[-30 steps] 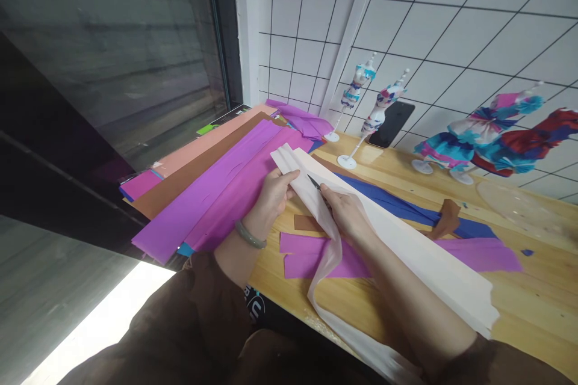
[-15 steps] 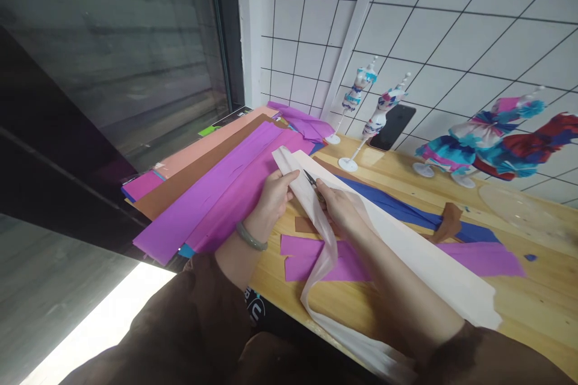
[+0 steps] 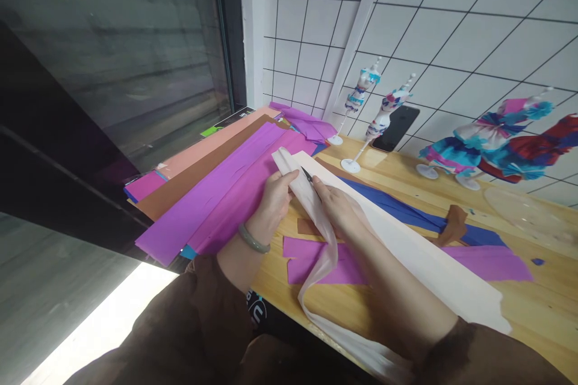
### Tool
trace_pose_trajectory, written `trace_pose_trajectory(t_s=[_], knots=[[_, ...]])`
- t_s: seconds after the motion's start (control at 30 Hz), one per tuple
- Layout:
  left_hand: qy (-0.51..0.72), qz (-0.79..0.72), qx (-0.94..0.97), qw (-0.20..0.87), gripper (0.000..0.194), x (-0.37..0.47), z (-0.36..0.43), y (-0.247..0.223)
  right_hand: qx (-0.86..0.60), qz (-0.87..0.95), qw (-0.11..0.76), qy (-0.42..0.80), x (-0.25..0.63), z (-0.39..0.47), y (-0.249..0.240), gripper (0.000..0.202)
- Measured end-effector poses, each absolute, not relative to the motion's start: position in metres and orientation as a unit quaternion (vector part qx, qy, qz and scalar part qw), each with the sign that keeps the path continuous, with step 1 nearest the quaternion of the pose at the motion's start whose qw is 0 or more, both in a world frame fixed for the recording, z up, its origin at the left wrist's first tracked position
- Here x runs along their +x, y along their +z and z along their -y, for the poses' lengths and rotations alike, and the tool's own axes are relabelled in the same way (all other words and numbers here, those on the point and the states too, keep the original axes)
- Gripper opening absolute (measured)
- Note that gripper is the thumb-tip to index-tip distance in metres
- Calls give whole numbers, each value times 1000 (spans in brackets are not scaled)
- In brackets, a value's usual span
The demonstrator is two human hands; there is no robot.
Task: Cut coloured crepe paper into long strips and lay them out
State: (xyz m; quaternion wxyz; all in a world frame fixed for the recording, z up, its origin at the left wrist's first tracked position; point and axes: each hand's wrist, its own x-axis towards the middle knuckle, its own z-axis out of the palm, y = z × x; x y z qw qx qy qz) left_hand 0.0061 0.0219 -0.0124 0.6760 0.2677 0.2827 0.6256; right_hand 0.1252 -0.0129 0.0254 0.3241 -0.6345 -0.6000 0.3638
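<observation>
A paper stack (image 3: 217, 174) lay on the table's (image 3: 546, 307) left. The strip (image 3: 311, 197) trailed from the left hand (image 3: 276, 195) toward the near edge, left of a sheet (image 3: 419, 258). Far back, a phone (image 3: 404, 123) stood behind a dress form (image 3: 383, 113).

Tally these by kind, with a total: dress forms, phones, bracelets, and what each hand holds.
Dress forms: 4
Phone: 1
Bracelet: 1
White strip in the left hand: 1
Dark-tipped tool in the right hand: 1
Total: 8
</observation>
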Motion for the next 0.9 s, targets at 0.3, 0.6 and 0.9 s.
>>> trace_pose_trajectory(t_s=[0.3,0.6,0.9], knots=[[631,-272,259,679,22,6,-21,-12,-635,589,330,374,123,13,25,48],[627,-286,254,678,23,6,-20,-9,-616,594,343,387,124,12,21,47],[623,-293,262,676,23,5,-20,-10,-594,572,366,431,122,14,22,46]])
